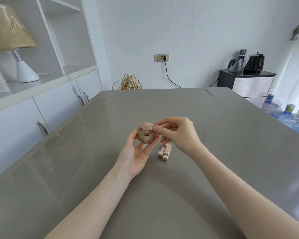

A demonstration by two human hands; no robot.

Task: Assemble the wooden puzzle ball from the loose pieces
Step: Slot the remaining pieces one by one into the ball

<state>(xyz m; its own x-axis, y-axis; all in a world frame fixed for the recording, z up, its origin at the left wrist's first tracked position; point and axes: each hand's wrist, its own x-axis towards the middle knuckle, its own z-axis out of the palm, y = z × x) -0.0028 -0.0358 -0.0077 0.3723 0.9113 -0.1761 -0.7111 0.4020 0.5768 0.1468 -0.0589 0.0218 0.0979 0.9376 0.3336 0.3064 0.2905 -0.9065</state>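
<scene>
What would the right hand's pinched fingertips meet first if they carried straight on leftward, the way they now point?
Probably the wooden puzzle ball, cupped in the left hand. The right hand pinches at its upper right edge, seemingly already touching; depth is uncertain.

Grey glossy bench (214, 128), w/ rounded far corners. On it lie loose wooden pieces (165, 151), approx. in the centre, side by side and touching each other.
</scene>
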